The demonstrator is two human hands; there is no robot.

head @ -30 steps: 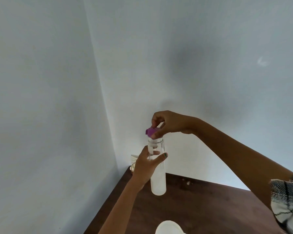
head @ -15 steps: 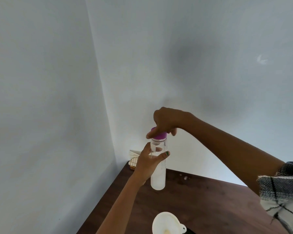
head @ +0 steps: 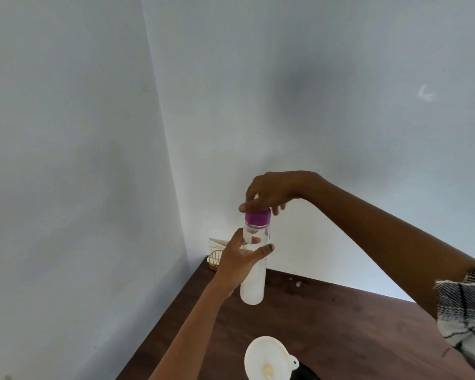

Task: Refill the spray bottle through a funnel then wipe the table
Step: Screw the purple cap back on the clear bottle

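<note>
A person holds a clear spray bottle (head: 254, 272) upright above the far left part of a dark wooden table (head: 340, 325), its long axis running 12 to 6 o'clock. The left hand (head: 239, 263) wraps the bottle's middle from 8 o'clock, thumb and fingers curled round the barrel. The right hand (head: 269, 192) sits directly at 12 o'clock over the purple cap (head: 257, 216), fingertips clamped on its upper rim; it is the nearer hand to the cap, so any turning of the cap likely falls to it, about the bottle's vertical axis, while the left steadies. Whether the cap is being tightened or loosened cannot be told. A white funnel (head: 268, 357) lies at 6 o'clock from the bottle, well apart, near the frame's bottom edge. A napkin holder (head: 216, 253) stands in the corner at 9 o'clock.
</note>
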